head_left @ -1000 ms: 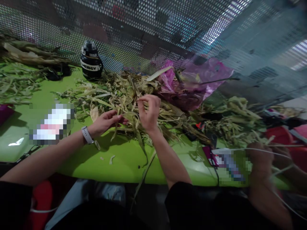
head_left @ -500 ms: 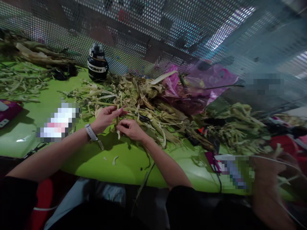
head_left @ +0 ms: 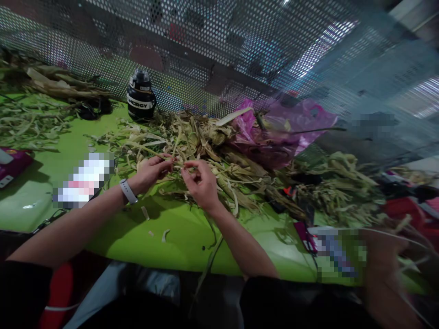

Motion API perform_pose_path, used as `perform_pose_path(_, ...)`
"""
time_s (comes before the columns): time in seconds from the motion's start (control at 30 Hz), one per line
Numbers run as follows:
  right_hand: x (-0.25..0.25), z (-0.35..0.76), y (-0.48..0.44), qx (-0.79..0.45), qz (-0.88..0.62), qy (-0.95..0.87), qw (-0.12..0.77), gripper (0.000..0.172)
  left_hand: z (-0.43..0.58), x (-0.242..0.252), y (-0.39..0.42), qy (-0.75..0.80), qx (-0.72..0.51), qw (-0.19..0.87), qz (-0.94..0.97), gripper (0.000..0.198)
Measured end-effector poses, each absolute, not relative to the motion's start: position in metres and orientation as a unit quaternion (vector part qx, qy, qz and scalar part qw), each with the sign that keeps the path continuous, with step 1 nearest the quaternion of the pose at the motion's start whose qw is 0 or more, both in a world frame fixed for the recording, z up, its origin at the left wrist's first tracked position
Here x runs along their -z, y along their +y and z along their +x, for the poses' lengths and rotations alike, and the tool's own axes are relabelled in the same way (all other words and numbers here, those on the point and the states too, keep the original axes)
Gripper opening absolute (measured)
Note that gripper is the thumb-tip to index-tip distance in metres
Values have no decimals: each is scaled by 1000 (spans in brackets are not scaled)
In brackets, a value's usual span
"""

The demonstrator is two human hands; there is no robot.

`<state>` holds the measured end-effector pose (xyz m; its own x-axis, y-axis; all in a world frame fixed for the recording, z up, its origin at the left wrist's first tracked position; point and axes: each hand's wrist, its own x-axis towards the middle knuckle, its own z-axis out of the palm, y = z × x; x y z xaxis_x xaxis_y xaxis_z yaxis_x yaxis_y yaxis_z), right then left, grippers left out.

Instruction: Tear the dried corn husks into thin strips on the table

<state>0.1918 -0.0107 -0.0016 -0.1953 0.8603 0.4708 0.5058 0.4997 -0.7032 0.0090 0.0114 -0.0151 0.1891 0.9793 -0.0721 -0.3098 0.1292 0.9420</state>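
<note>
My left hand (head_left: 153,172), with a pale watch band (head_left: 128,191) on its wrist, is closed in a pinch at the near edge of a heap of wilted plant stalks (head_left: 195,132). Between its fingertips and those of my right hand (head_left: 201,183) runs a pale plant stalk (head_left: 178,163), hard to tell from the heap behind it. My right hand also pinches, thumb against forefinger, the other fingers curled. Small peeled scraps (head_left: 165,235) lie on the green table (head_left: 137,244) below my hands.
Behind the heap stand a black bottle (head_left: 140,98) and a pink plastic bag (head_left: 284,132). A phone with a blurred screen (head_left: 84,180) lies at left. More stalks (head_left: 34,121) cover the far left. At right, a co-worker's arm (head_left: 384,269) reaches over the table.
My right hand has moved up and turned, from the stalk's lower end to beside my left fingertips. The stalk no longer hangs down toward me.
</note>
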Motion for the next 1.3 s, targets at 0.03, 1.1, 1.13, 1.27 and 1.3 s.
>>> perform_pose_path(0.03,2,193,-9,-167,-473,-743,444,31,10,16,11,388,-498,638,442,36)
perform_pose_path(1.1,-7,196,13,-321,-371,-793,361,26,25,15,-7,302,-241,547,743,50)
perform_pose_path(1.13,-4,194,13,-333,-366,-782,379,24,27,17,-8,303,-246,545,742,51)
perform_pose_path(1.27,3,187,12,-326,-356,-775,408,23,33,25,-11,294,-250,552,739,50)
perform_pose_path(1.3,2,187,10,-319,-353,-779,408,25,34,27,-12,293,-251,559,734,49)
